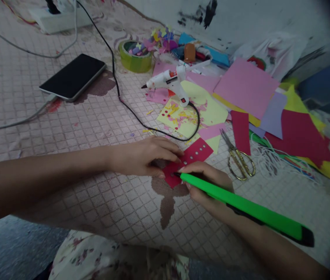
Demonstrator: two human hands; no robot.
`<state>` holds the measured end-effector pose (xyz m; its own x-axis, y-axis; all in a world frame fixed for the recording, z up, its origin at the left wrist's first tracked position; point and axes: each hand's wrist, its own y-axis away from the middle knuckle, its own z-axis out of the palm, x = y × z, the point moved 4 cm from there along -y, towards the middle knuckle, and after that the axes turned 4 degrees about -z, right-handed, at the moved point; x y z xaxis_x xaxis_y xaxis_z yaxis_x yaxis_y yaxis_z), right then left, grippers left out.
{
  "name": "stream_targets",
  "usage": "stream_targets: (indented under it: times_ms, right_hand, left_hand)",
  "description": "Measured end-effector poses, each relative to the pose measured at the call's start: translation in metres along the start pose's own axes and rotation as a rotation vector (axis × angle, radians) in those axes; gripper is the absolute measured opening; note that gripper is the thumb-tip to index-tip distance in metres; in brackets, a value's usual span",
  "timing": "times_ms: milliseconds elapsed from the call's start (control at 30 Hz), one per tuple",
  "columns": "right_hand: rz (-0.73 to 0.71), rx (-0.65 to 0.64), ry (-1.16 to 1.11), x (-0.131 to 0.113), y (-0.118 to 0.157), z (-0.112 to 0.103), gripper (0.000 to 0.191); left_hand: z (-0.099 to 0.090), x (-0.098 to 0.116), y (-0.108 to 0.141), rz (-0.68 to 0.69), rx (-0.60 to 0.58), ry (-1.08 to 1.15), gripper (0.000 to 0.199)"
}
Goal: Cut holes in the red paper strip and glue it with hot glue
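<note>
Just below centre frame, a half-open left hand (144,155) kinda pins a flat, pale-dotted red paper strip (196,152) on diamond-patterned cloth (118,202); right hand (213,181)'s curled snug round a long, chunky green tool (241,199).

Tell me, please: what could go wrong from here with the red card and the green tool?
The dark tip of the green tool is close to the left hand; a slip might hurt a finger or scratch the red card.

The black cable of the glue gun loops just beyond the card; a moving hand could snag it and drag the gun.
</note>
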<state>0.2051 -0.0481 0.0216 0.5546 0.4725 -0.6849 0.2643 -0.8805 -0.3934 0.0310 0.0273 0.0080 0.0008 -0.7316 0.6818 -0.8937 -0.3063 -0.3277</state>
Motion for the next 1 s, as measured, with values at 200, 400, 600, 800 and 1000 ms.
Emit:
stream_targets:
  times_ms: [200, 400, 600, 800, 1000]
  right_hand:
    - [-0.017, -0.042, 0.005, -0.006, -0.001, 0.001, 0.024]
    - [0.076, 0.005, -0.031, -0.002, 0.0, 0.002, 0.022]
    - [0.131, 0.03, -0.048, -0.006, 0.0, -0.008, 0.017]
    - [0.107, 0.052, -0.01, -0.004, 0.006, -0.002, 0.022]
    - [0.097, 0.057, -0.001, 0.002, 0.011, 0.005, 0.027]
  left_hand:
    - [-0.001, 0.002, -0.001, 0.013, 0.005, -0.014, 0.03]
    - [-0.001, 0.002, -0.001, 0.001, 0.001, -0.036, 0.029]
    - [0.0, 0.002, 0.003, -0.019, 0.029, -0.062, 0.03]
    - [0.003, 0.002, 0.005, -0.038, 0.062, -0.088, 0.031]
    - [0.003, 0.003, 0.004, -0.012, 0.066, -0.102, 0.033]
